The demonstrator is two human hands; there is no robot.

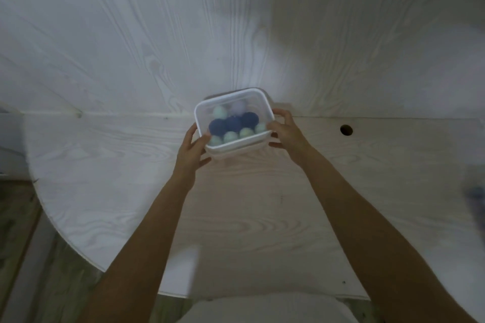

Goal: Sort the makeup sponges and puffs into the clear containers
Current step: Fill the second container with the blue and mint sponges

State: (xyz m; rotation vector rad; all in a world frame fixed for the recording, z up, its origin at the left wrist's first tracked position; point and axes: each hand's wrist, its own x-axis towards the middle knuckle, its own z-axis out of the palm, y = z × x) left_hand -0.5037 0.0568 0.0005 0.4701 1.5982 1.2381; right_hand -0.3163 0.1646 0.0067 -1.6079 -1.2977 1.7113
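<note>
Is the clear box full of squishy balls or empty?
Nearly full. The clear box holds dark blue sponges, pale green ones and a lilac one across its floor. Whether a lid covers it, cannot tell.

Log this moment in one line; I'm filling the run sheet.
left hand: holds box | right hand: holds box | box: holds sponges, over table

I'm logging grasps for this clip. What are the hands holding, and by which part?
Both hold the clear container of sponges: the left hand grips its near-left corner and side, the right hand its right side by the rim.
</note>
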